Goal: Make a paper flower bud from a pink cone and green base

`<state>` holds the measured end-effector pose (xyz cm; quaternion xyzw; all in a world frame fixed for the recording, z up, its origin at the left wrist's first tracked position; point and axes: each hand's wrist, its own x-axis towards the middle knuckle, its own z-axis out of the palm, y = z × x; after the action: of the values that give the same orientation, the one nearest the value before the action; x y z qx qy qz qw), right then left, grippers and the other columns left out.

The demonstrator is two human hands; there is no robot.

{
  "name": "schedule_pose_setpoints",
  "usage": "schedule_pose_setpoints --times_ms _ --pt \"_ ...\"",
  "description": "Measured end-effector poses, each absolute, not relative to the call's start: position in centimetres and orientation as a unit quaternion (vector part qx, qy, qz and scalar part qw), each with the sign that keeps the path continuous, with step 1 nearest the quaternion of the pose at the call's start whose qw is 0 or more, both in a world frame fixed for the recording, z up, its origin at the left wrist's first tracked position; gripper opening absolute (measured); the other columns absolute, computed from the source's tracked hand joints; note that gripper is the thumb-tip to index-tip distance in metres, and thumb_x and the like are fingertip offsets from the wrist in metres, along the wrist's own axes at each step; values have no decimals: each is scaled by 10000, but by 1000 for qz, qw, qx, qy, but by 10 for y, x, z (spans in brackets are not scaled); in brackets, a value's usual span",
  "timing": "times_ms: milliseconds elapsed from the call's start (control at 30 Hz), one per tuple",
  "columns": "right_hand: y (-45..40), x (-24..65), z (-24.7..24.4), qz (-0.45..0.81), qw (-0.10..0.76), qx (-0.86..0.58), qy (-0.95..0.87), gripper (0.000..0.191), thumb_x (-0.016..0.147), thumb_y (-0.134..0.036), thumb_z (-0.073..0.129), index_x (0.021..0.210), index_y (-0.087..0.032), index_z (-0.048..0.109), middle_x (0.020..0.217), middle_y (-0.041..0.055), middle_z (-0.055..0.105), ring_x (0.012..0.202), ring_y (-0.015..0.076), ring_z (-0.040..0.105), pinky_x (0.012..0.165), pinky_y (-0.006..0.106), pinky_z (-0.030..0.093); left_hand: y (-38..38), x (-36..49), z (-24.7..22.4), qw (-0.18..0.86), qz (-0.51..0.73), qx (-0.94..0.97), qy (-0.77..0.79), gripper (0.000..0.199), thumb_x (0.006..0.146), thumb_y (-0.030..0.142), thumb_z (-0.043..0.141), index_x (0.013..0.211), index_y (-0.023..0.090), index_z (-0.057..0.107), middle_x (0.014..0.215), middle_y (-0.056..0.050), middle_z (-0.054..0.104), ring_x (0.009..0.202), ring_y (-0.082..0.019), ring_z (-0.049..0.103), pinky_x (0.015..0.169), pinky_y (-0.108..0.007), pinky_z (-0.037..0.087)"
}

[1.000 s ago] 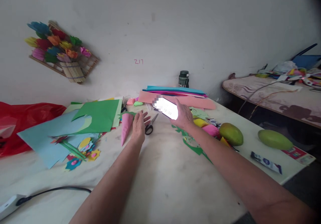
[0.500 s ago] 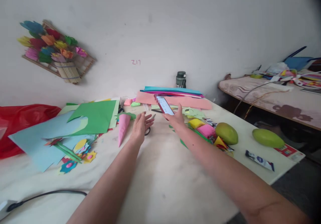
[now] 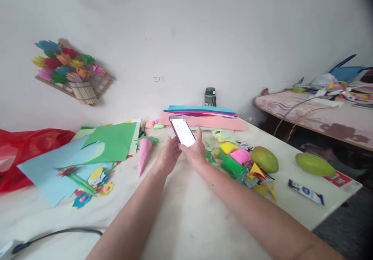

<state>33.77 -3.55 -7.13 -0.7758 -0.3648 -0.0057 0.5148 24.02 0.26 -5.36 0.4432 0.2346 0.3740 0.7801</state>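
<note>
A smartphone [image 3: 183, 132] with a lit white screen is tilted above the middle of the table. My right hand [image 3: 194, 151] grips its lower end, the thumb along the near edge. At the phone's lower left side, my left hand [image 3: 169, 155] has its fingers curled against it, partly hidden behind the right hand. Just left of that hand lies a pink paper cone [image 3: 144, 155] with a green paper top. To the right of my right forearm are bright yellow, pink and green packets [image 3: 231, 165] and paper scraps.
Green card [image 3: 113, 139], light blue card [image 3: 58, 167] and paper flowers [image 3: 83, 200] lie on the left, beside a red plastic bag [image 3: 35, 151]. Coloured sheets [image 3: 204, 122] and a flask [image 3: 210, 97] stand at the back. Two green fruits [image 3: 264, 159] and a wrapper [image 3: 305, 192] are right.
My right hand has brought the phone left and nearer. My left hand has moved in from apart to the phone's side, its spread fingers now curled. The view has tilted slightly.
</note>
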Motion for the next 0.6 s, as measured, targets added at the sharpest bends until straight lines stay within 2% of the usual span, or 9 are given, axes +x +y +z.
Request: schedule_pose_setpoints --times_ms 200,400,600 --pt "-39 345 -81 -136 514 -731 -428 940 578 -344 654 1403 -153 246 1103 168 609 972 354 580 769 452 457 -2 244 -56 794 348 450 215 512 888 535 307 1114 193 614 1252 -95 582 1099 -224 561 896 -343 448" --pt "-42 347 -78 -136 490 -750 -422 915 597 -335 633 1392 -104 244 1066 186 611 966 353 574 754 436 455 -2 247 -60 805 348 440 193 508 895 516 305 1124 182 612 1266 -103 573 1143 -242 537 945 -378 421" --pt "-41 354 -77 -138 476 -761 -418 916 603 -330 633 1397 -100 240 1090 185 602 990 348 563 771 430 452 -1 247 -60 803 362 421 218 506 904 495 305 1211 171 542 1381 -111 464 1176 -219 522 997 -358 394"
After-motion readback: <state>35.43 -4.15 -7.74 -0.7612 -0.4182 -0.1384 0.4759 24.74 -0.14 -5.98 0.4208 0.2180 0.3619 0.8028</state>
